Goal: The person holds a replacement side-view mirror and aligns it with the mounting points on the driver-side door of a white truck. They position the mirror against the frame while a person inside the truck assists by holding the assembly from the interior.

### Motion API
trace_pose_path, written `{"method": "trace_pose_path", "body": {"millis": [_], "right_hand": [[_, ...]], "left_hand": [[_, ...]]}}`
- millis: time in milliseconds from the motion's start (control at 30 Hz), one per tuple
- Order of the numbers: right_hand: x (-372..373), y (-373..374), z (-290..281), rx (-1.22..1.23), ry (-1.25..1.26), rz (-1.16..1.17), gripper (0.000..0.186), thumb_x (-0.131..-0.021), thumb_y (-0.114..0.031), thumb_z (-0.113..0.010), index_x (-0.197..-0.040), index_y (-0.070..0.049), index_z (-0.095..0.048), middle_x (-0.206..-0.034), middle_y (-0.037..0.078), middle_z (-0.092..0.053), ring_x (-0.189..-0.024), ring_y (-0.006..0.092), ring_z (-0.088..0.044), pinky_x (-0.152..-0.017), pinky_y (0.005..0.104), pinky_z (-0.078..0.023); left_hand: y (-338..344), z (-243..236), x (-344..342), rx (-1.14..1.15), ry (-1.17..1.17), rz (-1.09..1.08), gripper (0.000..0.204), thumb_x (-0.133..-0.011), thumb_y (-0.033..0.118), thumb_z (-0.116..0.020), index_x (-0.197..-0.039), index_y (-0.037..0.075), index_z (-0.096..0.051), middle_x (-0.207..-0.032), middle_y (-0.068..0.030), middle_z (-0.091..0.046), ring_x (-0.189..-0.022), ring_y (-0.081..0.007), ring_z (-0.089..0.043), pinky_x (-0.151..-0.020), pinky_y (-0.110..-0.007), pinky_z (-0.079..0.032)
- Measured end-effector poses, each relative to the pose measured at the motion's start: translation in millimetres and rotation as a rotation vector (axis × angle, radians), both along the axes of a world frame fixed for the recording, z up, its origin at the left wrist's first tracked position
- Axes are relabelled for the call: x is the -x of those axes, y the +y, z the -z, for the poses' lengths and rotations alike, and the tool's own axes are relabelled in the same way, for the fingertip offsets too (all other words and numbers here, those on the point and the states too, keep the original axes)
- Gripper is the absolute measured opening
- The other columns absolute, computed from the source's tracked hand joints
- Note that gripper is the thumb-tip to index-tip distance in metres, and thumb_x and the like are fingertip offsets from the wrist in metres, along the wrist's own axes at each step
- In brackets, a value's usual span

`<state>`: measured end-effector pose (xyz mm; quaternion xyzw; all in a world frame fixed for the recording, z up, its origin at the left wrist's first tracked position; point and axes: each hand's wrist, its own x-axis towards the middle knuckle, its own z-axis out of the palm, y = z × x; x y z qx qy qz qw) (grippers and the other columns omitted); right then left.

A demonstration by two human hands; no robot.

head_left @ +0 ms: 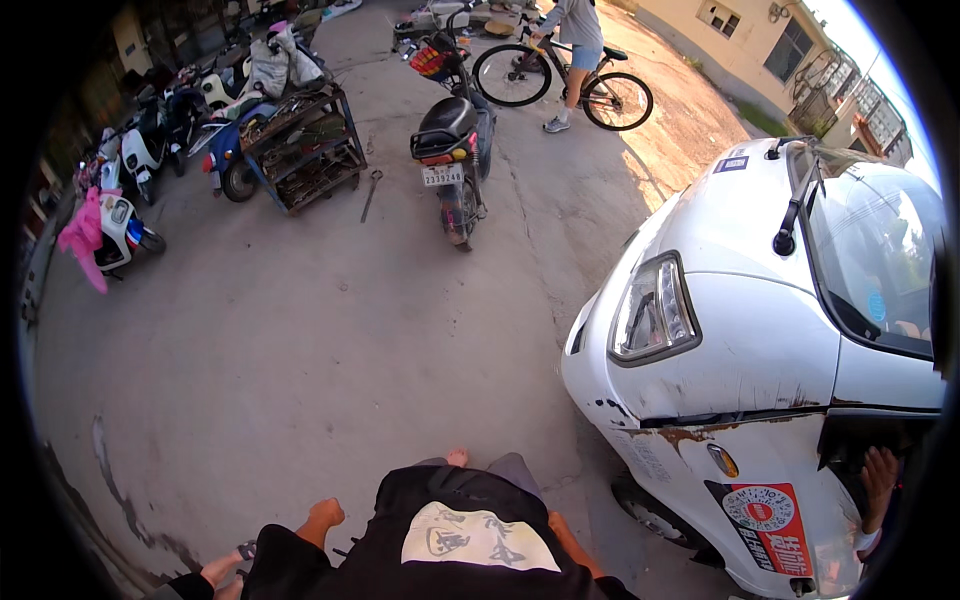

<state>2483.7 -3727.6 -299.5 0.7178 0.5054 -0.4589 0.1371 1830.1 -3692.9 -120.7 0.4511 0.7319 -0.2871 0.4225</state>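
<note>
My left hand [326,514] hangs at my left side, curled into a fist with nothing in it, above the bare concrete ground [300,360]. Only a strip of my right forearm [572,540] shows beside my black shirt with a white print [470,530]; my right hand itself is out of view. A bare foot [457,457] pokes out ahead of me. The front corner of a small white car [740,340], rusty and scuffed, stands just to my right.
Another person's hand [878,478] rests at the car's dark door opening. A parked scooter [452,150] stands ahead, with a metal rack of tools and parts [305,150] and several scooters to its left. A person with a bicycle [560,85] is at the back.
</note>
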Motion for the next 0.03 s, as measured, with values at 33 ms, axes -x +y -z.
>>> {"method": "trace_pose_path", "body": {"millis": [33], "right_hand": [[5.2, 18.6, 20.2, -0.020, 0.012, -0.021, 0.049, -0.088, -0.030, -0.071, -0.131, -0.008, -0.067, -0.122, 0.025, -0.069, -0.120, 0.0371, -0.065, -0.104, 0.0408, -0.049]], "left_hand": [[22.0, -23.1, -36.0, -0.026, -0.055, -0.061, 0.040, -0.093, 0.028, -0.053, -0.122, 0.003, -0.067, -0.128, -0.0215, -0.066, -0.121, -0.0405, -0.062, -0.101, -0.050, -0.050]]}}
